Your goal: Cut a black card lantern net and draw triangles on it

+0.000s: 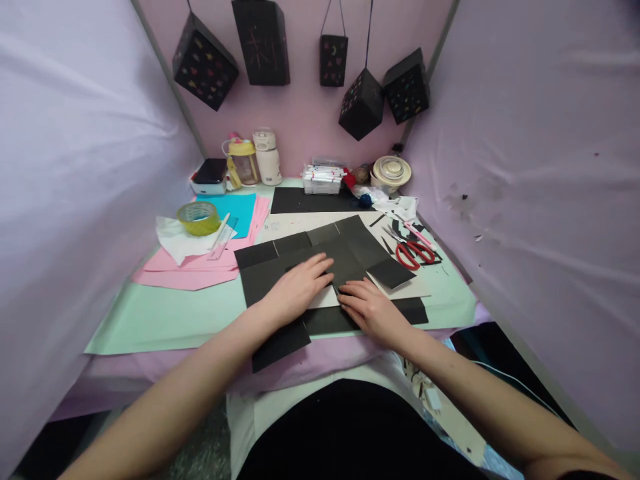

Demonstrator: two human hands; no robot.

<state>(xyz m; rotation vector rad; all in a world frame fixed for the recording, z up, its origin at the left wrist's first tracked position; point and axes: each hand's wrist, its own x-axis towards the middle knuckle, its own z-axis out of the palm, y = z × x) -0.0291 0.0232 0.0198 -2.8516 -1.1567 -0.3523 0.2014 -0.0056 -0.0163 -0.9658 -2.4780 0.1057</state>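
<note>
A cut and creased sheet of black paper (350, 250) lies on the pale green mat (165, 313) in front of me. My left hand (297, 287) rests flat on it, fingers stretched out toward the middle. My right hand (370, 307) lies beside it with fingers extended, pressing along a fold at the paper's lower middle. Neither hand holds anything. A white sheet (400, 287) shows under the black paper.
Red scissors (414, 253) and paper scraps lie at the right. A tape roll (199, 217), ruler, pink (185, 273) and blue sheets (235, 208) sit at the left. Bottles, a box of sticks (323, 179) and a bowl line the back. Black paper lanterns (361, 105) hang above.
</note>
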